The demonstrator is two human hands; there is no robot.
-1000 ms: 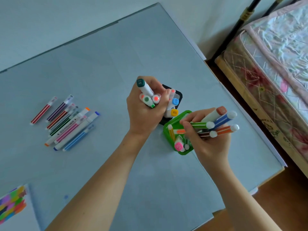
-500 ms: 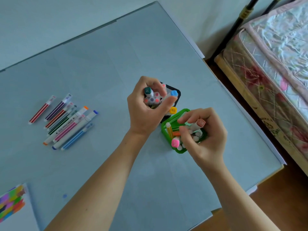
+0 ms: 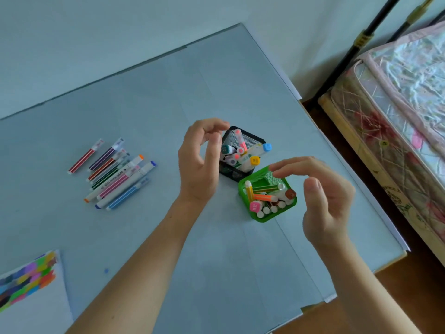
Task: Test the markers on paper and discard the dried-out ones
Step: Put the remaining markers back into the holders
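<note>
A black mesh pen holder stands at the table's middle with several thick markers in it. Right beside it, nearer to me, a green mesh holder contains several thinner markers. My left hand hovers just left of the black holder, fingers loosely curled, holding nothing. My right hand hangs over the right side of the green holder, fingers relaxed and empty. A loose row of several capped markers lies flat on the table to the left. The test paper with colour swatches sits at the lower left corner.
The table has a pale glass top; its right edge runs close to the holders. A bed with a plastic-covered mattress stands to the right beyond a gap of floor. A wall is behind the table.
Both hands have let go of their bundles of markers, which now sit in the black and green holders. Both hands have drawn back from the holders with fingers loosened.
</note>
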